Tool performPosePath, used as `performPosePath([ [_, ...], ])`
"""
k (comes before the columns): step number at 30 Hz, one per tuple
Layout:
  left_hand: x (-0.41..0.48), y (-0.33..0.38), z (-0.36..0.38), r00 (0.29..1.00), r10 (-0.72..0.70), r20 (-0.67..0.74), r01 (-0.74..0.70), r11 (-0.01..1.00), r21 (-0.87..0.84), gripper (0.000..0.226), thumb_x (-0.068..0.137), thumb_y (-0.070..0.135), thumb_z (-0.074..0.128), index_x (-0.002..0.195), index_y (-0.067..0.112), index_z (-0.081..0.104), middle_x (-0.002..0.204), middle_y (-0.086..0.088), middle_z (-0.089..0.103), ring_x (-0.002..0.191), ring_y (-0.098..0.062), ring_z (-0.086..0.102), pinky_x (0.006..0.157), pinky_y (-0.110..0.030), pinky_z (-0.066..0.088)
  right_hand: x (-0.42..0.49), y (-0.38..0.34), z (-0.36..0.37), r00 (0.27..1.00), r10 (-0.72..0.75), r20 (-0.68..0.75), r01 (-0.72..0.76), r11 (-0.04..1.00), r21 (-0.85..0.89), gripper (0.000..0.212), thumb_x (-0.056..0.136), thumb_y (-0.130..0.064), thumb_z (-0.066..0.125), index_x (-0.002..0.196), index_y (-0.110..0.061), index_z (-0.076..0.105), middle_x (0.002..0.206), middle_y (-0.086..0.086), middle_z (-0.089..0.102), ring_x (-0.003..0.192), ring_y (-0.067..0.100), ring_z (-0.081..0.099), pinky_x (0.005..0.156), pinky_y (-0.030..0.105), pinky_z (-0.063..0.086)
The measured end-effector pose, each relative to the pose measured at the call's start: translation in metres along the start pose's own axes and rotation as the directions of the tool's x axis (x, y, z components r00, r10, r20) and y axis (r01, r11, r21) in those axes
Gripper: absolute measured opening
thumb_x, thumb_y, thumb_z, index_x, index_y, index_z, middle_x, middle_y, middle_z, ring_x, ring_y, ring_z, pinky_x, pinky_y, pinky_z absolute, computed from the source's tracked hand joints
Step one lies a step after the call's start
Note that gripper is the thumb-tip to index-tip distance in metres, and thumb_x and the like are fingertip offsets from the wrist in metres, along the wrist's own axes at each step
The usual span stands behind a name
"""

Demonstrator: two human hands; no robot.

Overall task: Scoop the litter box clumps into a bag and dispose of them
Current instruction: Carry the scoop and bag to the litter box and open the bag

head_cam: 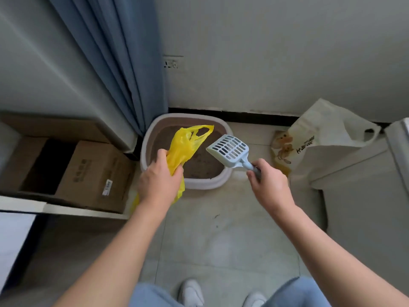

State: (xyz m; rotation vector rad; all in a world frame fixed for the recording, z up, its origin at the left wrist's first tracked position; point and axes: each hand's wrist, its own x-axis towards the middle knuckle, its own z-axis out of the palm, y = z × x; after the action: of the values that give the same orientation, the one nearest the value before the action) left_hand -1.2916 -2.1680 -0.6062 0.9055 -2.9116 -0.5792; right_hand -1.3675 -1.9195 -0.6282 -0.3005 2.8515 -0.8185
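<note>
Pale tiled floor (221,229), litter box (205,183) against grey wall (276,52), blue curtain (124,63)

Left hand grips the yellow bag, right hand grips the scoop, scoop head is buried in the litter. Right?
Not quite. The head view shows the scoop raised above the litter box, its head clear of the litter. The rest holds: left hand grips the yellow bag, right hand grips the scoop.

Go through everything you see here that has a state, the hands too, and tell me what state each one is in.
yellow bag, bunched, not spread open
litter box, uncovered, litter inside
scoop, held in the air, no clumps visible
left hand, gripping the yellow bag
right hand, gripping the scoop's handle
cardboard box, closed
</note>
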Motion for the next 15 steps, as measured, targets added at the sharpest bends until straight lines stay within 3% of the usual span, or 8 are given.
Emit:
performPosePath([
  [6, 0.058, -0.020, 0.101, 0.985, 0.073, -0.160, -0.073, 0.997, 0.001, 0.040, 0.092, 0.043, 0.060, 0.117, 0.014, 0.049, 0.103, -0.018, 0.067, 0.091, -0.044, 0.063, 0.066, -0.039, 0.034, 0.060, 0.058, 0.090, 0.995, -0.057, -0.085, 0.057, 0.998, -0.002, 0.016, 0.096, -0.028, 0.058, 0.110, -0.022, 0.061, 0.085, -0.005, 0.069, 0.075, 0.018, 0.063, 0.066, 0.036, 0.051],
  [11, 0.089, -0.021, 0.143, 0.974, 0.077, -0.215, -0.098, 0.991, -0.089, 0.035, 0.091, 0.042, 0.062, 0.108, 0.013, 0.051, 0.097, -0.019, 0.067, 0.089, -0.044, 0.062, 0.065, -0.039, 0.034, 0.113, 0.058, 0.116, 0.989, -0.097, -0.112, 0.094, 0.995, -0.026, 0.022, 0.096, -0.030, 0.056, 0.115, -0.021, 0.063, 0.090, -0.001, 0.069, 0.078, 0.021, 0.062, 0.068, 0.038, 0.052],
  [15, 0.087, -0.018, 0.140, 0.985, 0.070, -0.161, -0.087, 0.991, -0.103, 0.033, 0.091, 0.042, 0.061, 0.107, 0.015, 0.050, 0.091, -0.014, 0.064, 0.087, -0.042, 0.062, 0.064, -0.038, 0.036, 0.111, 0.047, 0.116, 0.993, -0.054, -0.106, 0.057, 0.998, 0.022, 0.023, 0.097, -0.028, 0.056, 0.117, -0.019, 0.063, 0.085, -0.005, 0.063, 0.071, 0.014, 0.050, 0.063, 0.028, 0.035],
])
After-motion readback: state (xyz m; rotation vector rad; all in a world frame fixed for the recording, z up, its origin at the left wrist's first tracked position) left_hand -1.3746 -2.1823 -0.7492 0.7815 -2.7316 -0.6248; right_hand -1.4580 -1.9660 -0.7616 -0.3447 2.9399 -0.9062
